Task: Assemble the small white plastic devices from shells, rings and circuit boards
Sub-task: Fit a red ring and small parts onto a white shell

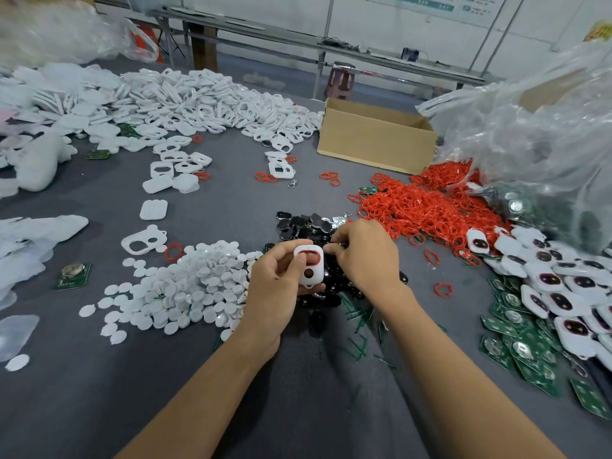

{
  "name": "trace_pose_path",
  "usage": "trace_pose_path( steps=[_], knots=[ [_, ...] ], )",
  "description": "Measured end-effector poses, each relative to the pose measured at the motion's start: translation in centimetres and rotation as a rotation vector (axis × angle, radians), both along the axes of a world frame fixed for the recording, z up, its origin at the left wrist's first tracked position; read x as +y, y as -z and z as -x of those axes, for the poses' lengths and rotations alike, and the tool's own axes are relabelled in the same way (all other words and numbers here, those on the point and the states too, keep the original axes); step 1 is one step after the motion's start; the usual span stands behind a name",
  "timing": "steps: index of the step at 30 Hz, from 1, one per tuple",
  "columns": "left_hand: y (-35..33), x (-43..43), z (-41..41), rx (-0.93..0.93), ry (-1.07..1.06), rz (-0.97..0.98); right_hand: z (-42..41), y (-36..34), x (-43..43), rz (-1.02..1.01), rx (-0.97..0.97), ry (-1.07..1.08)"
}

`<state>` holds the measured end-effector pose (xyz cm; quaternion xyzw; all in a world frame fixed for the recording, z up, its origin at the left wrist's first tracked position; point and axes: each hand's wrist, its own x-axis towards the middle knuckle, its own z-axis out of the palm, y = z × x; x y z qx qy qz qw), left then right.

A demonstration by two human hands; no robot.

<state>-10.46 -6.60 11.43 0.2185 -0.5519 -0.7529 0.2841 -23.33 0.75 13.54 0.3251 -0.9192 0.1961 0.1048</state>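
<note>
A small white plastic shell with two openings [308, 268], the upper one lined by a red ring, is held above the grey-covered bench [99, 376] by the left hand [278, 283]. The fingers are curled behind it and the thumb is laid at the upper opening. Just right of the shell, the right hand [367, 256] is set with bent fingers on a heap of glossy black pieces [308, 223]. Whether anything is pinched there cannot be told. Left of the shell a heap of white round plastic discs [198, 286] is spread. Right of and beyond the shell a mound of red plastic rings [424, 203] is piled. Farther right, green circuit boards [516, 346] and white shells with dark inserts [559, 283] are scattered. Well beyond the shell, a brown cardboard box [374, 140] and a wide bank of empty white shells [198, 97] are seen.
</note>
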Motion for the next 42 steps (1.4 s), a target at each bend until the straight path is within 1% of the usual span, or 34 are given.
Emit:
trace_pose_path(
  steps=[2, 5, 7, 12, 14, 15, 18, 20, 23, 26, 28, 36, 42],
  knots=[
    [0.0, 0.0, 0.0, 0.001, -0.002, -0.006, -0.1, 0.2, 0.4, 0.097, 0.016, -0.019],
    [0.1, -0.1, 0.1, 0.000, -0.002, -0.017, 0.0, 0.1, 1.0, 0.334, -0.025, -0.062],
    [0.2, -0.1, 0.1, 0.002, 0.001, -0.014, 0.0, 0.0, 1.3, 0.434, -0.044, -0.084],
    [0.4, -0.2, 0.2, -0.005, 0.006, 0.013, 0.0, -0.1, 2.6, 0.414, -0.126, -0.081],
    [0.4, -0.2, 0.2, -0.002, 0.008, 0.007, -0.1, -0.4, 3.1, 0.457, -0.164, -0.102],
    [0.4, -0.3, 0.3, 0.003, 0.009, 0.001, -0.2, -0.6, 3.4, 0.514, -0.221, -0.111],
    [0.4, -0.2, 0.3, 0.031, 0.025, -0.016, -0.9, -1.2, 3.7, 0.685, -0.517, -0.214],
    [0.3, -0.2, 0.3, 0.051, 0.036, -0.035, -1.2, -1.3, 3.8, 0.679, -0.594, -0.287],
    [0.4, -0.3, 0.2, 0.066, 0.065, -0.043, -1.5, -1.3, 3.5, 0.588, -0.640, -0.344],
    [0.5, -0.4, 0.1, 0.078, 0.100, -0.051, -1.9, -1.1, 3.4, 0.700, -0.855, -0.357],
    [0.5, -0.4, 0.1, 0.087, 0.110, -0.059, -1.8, -0.9, 3.5, 0.756, -0.939, -0.359],
    [0.5, -0.3, 0.0, 0.092, 0.092, -0.020, -1.7, -0.3, 3.7, 0.725, -0.912, -0.441],
    [0.5, -0.2, 0.0, 0.067, 0.086, -0.001, -2.1, 0.0, 3.5, 0.783, -0.961, -0.427]
  ],
)
